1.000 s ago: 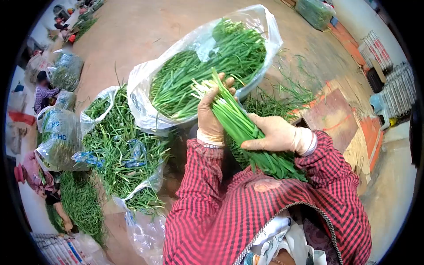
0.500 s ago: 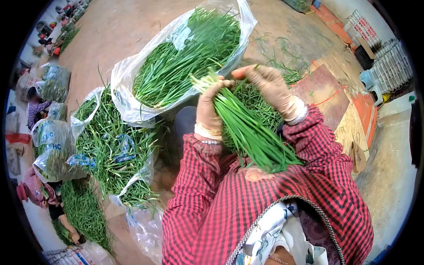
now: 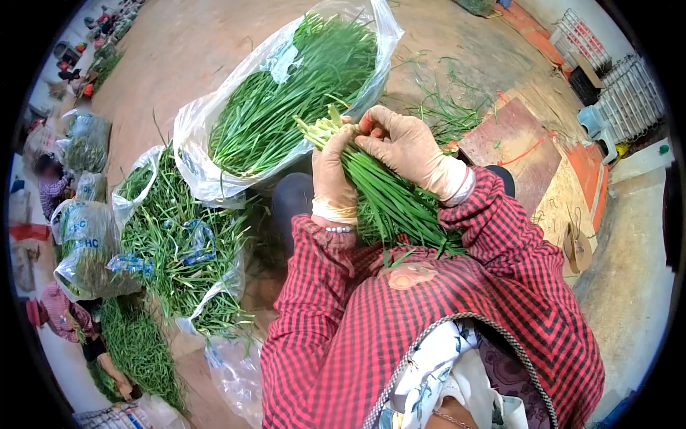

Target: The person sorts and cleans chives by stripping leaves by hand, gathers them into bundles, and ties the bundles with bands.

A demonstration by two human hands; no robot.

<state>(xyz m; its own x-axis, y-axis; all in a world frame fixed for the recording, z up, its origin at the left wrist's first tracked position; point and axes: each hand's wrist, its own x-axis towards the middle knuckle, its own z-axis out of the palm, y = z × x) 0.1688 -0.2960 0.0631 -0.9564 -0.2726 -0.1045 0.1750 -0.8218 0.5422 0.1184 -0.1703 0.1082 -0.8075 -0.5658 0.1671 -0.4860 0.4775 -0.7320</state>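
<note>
A bunch of garlic chives [image 3: 400, 196] with pale cut ends slants across my lap, its green leaves pointing toward my right forearm. My left hand [image 3: 334, 171], in a tan glove, wraps round it just below the pale ends. Also gloved, my right hand [image 3: 400, 143] has its fingers curled and pinched on the stems beside my left thumb. A fingertip of that hand shows reddish-orange. Just beyond my hands lies a large clear plastic bag [image 3: 191, 154] filled with long chives [image 3: 300, 93].
On my left, an opened bag holds loose, tangled greens [image 3: 179, 243]. Packed bags [image 3: 89, 243] and other people [image 3: 64, 311] are farther left. Stray leaves [image 3: 457, 114] lie on the floor ahead. To my right are a reddish-brown board [image 3: 511, 146] and stacked crates [image 3: 629, 100].
My right hand has come in from the right and closed on the stems beside my left hand. The bunch has shifted slightly left, its leaf ends lower and more spread.
</note>
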